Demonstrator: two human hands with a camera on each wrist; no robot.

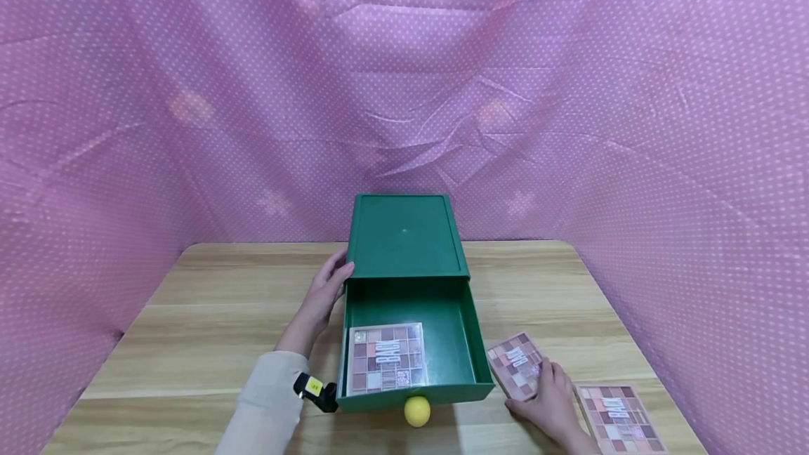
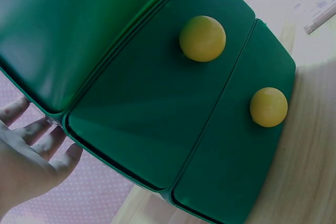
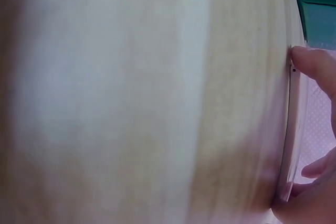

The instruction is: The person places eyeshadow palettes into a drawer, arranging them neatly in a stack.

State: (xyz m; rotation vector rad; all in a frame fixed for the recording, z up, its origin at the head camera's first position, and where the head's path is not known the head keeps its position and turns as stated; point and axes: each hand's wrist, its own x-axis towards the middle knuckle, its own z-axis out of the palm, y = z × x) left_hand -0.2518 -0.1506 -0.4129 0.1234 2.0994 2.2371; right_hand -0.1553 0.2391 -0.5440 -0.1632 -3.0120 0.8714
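Observation:
A green drawer cabinet stands mid-table with its top drawer pulled out. In the drawer's left part lies an eyeshadow palette marked BACK, with a grid of pink and mauve squares. My left hand rests on the cabinet's left side, fingers extended along it, as the left wrist view shows too. To the right of the drawer, my right hand grips a second palette between thumb and fingers, close over the table. A third palette lies at the table's right front, beside that hand.
A yellow ball knob juts from the front of the pulled-out drawer. Below it, two further drawers carry yellow knobs and appear pushed in. Pink dotted cloth hangs behind and on both sides of the wooden table.

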